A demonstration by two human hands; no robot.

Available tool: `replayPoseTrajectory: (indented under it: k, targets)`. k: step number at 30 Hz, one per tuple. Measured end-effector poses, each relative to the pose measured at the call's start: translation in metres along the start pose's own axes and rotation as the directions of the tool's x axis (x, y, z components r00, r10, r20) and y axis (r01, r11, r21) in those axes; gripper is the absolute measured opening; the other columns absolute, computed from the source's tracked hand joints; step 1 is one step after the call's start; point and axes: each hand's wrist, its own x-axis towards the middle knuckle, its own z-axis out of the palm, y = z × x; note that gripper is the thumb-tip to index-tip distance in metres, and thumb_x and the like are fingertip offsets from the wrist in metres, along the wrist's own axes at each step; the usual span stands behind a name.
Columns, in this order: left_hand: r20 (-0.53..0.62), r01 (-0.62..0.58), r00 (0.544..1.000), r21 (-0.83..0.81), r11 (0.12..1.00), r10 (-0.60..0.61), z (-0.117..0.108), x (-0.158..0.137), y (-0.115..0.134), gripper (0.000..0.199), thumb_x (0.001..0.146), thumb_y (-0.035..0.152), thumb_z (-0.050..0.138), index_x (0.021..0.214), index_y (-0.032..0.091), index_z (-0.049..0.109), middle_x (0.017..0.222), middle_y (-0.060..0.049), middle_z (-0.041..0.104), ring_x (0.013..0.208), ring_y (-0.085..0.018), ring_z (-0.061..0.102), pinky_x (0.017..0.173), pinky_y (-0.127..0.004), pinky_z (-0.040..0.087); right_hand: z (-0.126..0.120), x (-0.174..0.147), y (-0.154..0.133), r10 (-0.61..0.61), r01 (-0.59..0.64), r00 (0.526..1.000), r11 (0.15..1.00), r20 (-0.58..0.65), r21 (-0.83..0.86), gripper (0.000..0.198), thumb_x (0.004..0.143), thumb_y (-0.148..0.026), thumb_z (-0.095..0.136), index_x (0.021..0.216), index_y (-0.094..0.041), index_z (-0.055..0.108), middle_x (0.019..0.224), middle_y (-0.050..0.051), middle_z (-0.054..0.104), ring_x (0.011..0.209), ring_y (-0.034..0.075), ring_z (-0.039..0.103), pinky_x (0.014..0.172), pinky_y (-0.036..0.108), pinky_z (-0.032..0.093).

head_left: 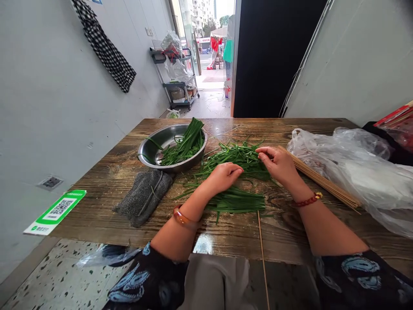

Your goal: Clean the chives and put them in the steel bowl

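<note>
we see one green bunch [240, 201] lined up, loose leaves [237, 155] left unsorted. our left hand [223, 176] has fingers pressed together; our right hand's [280, 164] grip we cannot tell.

I see my left forearm [174, 237] and right forearm [327, 228] extend from the near side. My left hand [224, 176] curls loosely toward the right; my right hand [280, 165], slightly farther, seems to pinch, though its fingertips are unclear.
</note>
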Motion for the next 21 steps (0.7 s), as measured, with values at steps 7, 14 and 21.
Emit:
replayPoseTrajectory:
  k: [7, 14, 21]
  targets:
    - [-0.197, 0.146, 0.971, 0.039, 0.989, -0.135, -0.004, 0.004, -0.015, 0.029, 0.087, 0.016, 0.049, 0.108, 0.012, 0.069, 0.107, -0.013, 0.071, 0.099, -0.023, 0.064, 0.093, -0.037, 0.048, -0.004, 0.001, 0.016, 0.014, 0.014, 0.995, 0.963, 0.101, -0.269, 0.031, 0.092, -0.026, 0.047, 0.113, -0.016, 0.067, 0.109, 0.012, 0.07, 0.098, 0.026, 0.064, 0.086, 0.038, 0.048]
    - [-0.256, 0.158, 0.949, -0.124, 0.98, -0.185, -0.004, 0.005, -0.019, 0.03, 0.086, 0.018, 0.051, 0.11, 0.012, 0.068, 0.099, -0.01, 0.072, 0.087, -0.02, 0.065, 0.082, -0.033, 0.051, 0.007, -0.006, 0.013, 0.058, 0.051, 0.97, 0.898, 0.235, -0.436, 0.053, 0.083, -0.034, 0.064, 0.13, -0.013, 0.056, 0.111, 0.016, 0.068, 0.098, 0.029, 0.063, 0.081, 0.037, 0.048]
    - [-0.341, 0.107, 0.907, -0.385, 0.917, -0.249, -0.002, 0.006, -0.017, 0.024, 0.085, 0.022, 0.052, 0.099, 0.012, 0.069, 0.094, -0.01, 0.072, 0.081, -0.018, 0.067, 0.074, -0.029, 0.051, -0.002, 0.004, 0.02, 0.165, -0.182, 0.979, 0.973, -0.121, -0.143, 0.03, 0.086, -0.034, 0.054, 0.101, -0.015, 0.072, 0.097, 0.012, 0.073, 0.089, 0.027, 0.065, 0.077, 0.036, 0.048]
